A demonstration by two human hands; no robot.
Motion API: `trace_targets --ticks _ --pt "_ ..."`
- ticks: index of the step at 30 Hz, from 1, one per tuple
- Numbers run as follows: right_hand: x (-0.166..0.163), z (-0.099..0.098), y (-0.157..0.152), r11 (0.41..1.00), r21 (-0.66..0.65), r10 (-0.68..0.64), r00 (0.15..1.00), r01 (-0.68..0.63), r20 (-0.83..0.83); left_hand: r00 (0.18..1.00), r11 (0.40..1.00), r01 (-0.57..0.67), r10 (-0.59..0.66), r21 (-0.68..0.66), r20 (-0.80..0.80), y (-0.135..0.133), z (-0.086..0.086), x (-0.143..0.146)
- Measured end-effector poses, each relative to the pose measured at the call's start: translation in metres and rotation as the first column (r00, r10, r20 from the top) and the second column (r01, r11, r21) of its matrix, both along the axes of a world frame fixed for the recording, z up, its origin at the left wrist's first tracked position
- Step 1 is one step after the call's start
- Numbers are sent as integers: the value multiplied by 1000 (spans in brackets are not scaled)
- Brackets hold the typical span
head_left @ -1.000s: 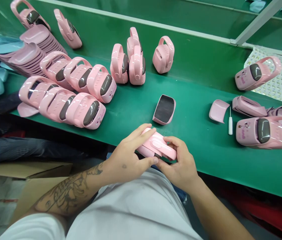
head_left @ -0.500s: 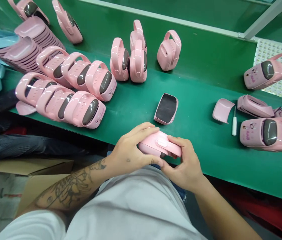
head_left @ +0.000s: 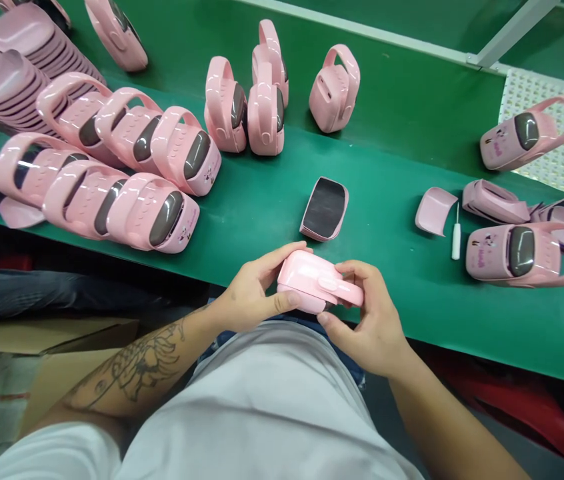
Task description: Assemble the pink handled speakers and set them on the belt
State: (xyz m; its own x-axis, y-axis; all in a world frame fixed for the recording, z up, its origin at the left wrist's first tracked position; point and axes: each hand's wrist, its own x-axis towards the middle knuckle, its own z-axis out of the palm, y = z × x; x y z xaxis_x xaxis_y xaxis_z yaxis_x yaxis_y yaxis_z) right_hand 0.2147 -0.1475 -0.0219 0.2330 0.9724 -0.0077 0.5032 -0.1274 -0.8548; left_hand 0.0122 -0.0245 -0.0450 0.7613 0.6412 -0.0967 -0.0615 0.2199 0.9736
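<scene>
A pink plastic casing (head_left: pixel 315 281) is held between both hands at the near edge of the green table (head_left: pixel 397 153). My left hand (head_left: pixel 252 293) wraps its left end, thumb on the front side and fingers over the top. My right hand (head_left: pixel 369 320) grips the right end from below and behind. Just beyond the hands, a pink panel with a dark face (head_left: pixel 325 209) lies flat on the table.
Several finished pink units with handles and dark windows (head_left: pixel 157 213) are clustered at left, with stacked pink covers (head_left: pixel 17 67) behind them. More units stand at centre back (head_left: pixel 262 100) and lie at right (head_left: pixel 522 253). A small white-handled tool (head_left: pixel 456 240) lies beside a loose pink cover (head_left: pixel 435 210).
Both hands have turned the pink casing slightly and lifted it a little. My left thumb has shifted along its front. The camera view has drifted, nothing on the table has moved.
</scene>
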Motion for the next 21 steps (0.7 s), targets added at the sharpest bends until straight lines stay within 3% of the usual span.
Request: trace_targets --ticks 7,10,15,18,21 --pt "5 24 4 986 -146 105 983 -83 153 995 988 -49 61 144 -79 -7 4 0" --pt "8 32 4 970 -165 207 964 -179 167 991 964 2 34 267 -131 -8 5 1" --pt "7 41 -3 958 -163 256 961 -237 108 983 815 181 -154 550 -95 -7 -9 6" --pt "5 42 -9 958 -193 232 969 -213 86 981 714 184 -176 675 -80 -9 -18 11" --pt "8 42 -9 959 -142 260 960 -245 103 986 642 144 -161 753 -51 -14 -20 18"
